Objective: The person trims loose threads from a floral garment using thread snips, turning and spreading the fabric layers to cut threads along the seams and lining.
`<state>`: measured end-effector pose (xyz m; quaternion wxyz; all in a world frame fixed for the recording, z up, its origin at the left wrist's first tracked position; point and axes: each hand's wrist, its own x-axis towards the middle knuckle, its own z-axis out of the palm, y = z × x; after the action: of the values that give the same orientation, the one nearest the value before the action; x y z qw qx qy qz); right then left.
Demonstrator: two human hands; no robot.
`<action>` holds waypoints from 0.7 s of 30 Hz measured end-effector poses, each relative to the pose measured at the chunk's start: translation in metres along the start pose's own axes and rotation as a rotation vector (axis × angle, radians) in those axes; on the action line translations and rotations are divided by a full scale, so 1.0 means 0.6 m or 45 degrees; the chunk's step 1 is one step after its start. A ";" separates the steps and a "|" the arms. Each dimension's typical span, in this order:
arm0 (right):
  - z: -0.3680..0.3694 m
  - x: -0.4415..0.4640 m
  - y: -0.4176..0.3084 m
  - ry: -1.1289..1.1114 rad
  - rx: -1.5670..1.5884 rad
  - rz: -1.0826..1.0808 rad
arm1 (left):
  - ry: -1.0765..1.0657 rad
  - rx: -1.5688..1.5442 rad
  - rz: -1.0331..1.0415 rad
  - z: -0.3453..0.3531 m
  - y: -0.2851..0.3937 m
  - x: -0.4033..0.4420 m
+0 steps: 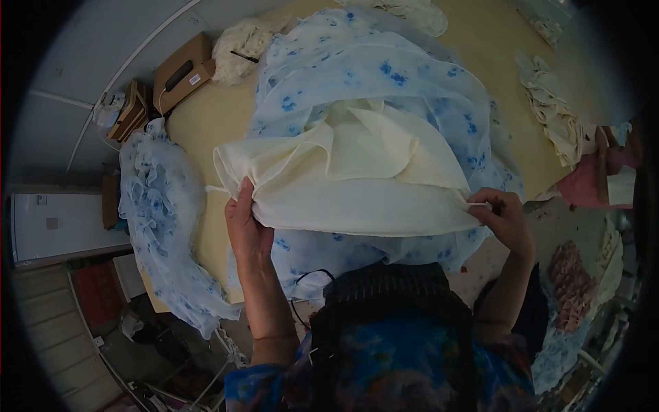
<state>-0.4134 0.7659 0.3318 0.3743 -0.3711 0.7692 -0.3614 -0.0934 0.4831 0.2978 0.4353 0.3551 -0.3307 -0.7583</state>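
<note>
A cream fabric piece (371,206) is stretched between my two hands, its near edge running almost straight from side to side. My left hand (246,220) grips its left end, thumb on top, with a bunched fold and a thin white strip sticking out beyond. At the right end my right hand (503,216) pinches the corner, where a narrow white strip shows between the fingers. The far part of the cream cloth lies loosely folded. Beneath it spreads a sheer white fabric with blue flowers (391,72), heaped across the table.
More blue-flowered ruffled fabric (161,213) hangs over the left edge of the yellow table (195,123). A cardboard box (184,74) and cream cloth bundle (241,51) sit at the back left. Cream pieces (552,110) lie at right, near another person's pink garment (583,182).
</note>
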 end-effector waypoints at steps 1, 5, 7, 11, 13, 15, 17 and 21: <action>0.000 -0.003 -0.002 -0.076 -0.162 0.098 | 0.012 0.013 -0.019 -0.002 -0.006 -0.009; 0.097 0.022 -0.016 0.282 -0.180 -0.350 | 0.009 0.099 0.047 0.016 -0.043 -0.043; 0.148 0.032 -0.057 0.187 -0.015 -0.440 | 0.015 0.212 0.095 0.029 -0.057 -0.053; 0.265 0.085 -0.127 0.290 0.044 -0.837 | 0.003 0.397 0.117 0.052 -0.076 -0.072; 0.290 0.129 -0.110 0.313 -0.163 -1.006 | -0.017 0.447 0.141 0.052 -0.080 -0.080; 0.283 0.158 -0.109 0.402 -0.247 -1.147 | -0.070 0.565 0.109 0.032 -0.055 -0.088; 0.242 0.149 -0.114 0.495 -0.118 -0.980 | 0.066 0.879 0.329 0.023 -0.047 -0.090; 0.163 0.172 -0.063 0.835 -0.132 -0.968 | 0.361 1.350 0.709 -0.040 -0.048 -0.061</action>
<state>-0.3654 0.6344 0.2870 -0.0641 -0.5101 0.6736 -0.5311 -0.0721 0.5229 0.2708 0.4208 0.5211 -0.6820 -0.2937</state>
